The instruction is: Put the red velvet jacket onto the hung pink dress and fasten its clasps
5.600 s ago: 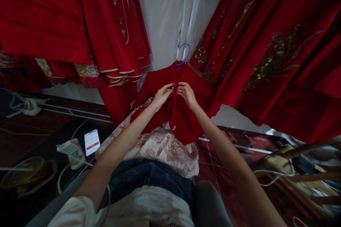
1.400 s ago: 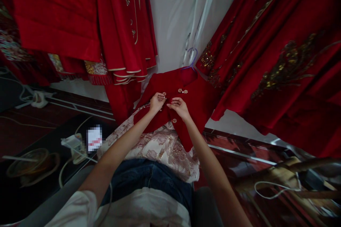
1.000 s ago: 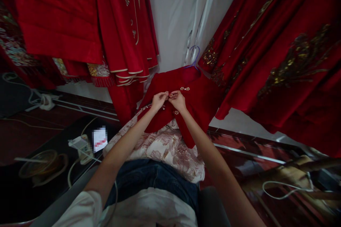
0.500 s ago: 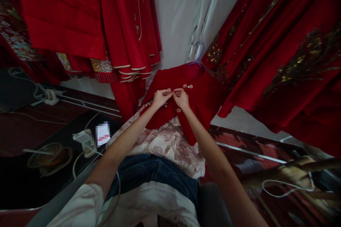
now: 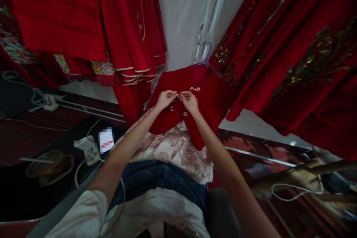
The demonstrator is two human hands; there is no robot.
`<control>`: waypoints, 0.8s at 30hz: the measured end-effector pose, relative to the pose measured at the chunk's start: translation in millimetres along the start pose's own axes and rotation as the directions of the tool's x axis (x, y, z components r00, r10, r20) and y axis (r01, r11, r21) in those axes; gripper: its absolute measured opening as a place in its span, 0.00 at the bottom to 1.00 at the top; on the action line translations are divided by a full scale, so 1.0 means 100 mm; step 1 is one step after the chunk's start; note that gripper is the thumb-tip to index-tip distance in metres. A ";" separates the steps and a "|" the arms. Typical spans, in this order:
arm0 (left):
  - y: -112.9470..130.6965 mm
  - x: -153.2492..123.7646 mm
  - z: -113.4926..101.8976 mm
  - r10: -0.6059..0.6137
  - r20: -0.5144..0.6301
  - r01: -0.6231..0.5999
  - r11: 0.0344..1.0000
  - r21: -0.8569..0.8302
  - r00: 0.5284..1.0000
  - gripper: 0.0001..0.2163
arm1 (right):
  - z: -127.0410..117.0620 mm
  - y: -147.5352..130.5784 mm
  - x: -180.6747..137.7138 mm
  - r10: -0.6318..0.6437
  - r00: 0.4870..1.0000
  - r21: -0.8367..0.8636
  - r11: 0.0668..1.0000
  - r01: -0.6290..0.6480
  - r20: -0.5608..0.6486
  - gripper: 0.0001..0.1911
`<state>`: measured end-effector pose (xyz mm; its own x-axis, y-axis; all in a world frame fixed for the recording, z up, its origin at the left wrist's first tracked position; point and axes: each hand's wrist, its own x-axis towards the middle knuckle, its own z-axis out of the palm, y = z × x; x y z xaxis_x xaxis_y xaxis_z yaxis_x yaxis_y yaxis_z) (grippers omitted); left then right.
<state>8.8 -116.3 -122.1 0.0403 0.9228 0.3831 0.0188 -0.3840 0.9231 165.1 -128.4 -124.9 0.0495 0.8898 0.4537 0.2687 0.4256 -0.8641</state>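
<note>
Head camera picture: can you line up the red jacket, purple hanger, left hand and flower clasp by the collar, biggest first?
1. Red jacket
2. Left hand and purple hanger, too alike in span to rank
3. Flower clasp by the collar

No readable text, brand or number.
At the lower left, a phone [image 5: 106, 140] lies on a black tabletop [image 5: 25, 202]; its white screen, crossed by 1 red band, is broken into coarse blocks, so any wording there is illegible. At the bottom, the wearer's white shirt [image 5: 156, 208] bears small dark marks, possibly lettering, too small and blurred to make out.
</note>
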 end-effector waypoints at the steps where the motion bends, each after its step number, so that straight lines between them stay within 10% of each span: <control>1: -0.01 -0.04 -0.02 -0.027 -0.006 0.027 0.999 -0.024 1.000 0.07 | -0.05 0.01 -0.04 0.006 0.999 0.034 0.999 -0.008 0.038 0.08; 10: -0.03 -0.68 -0.20 -0.079 0.164 0.048 0.982 0.183 0.983 0.16 | -0.55 0.11 -0.75 0.157 0.983 -0.126 0.981 -0.144 0.095 0.07; 24: -0.17 -0.71 -0.04 0.008 0.096 -0.035 0.958 0.283 0.995 0.05 | -0.20 0.23 -1.05 0.025 0.996 -0.545 0.835 -0.068 -0.086 0.12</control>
<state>1.1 -175.4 -164.7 0.1360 0.9125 0.3859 0.2996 -0.4091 0.8619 185.3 -215.8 -187.8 0.1389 0.8825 0.4493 0.7458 0.2053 -0.6338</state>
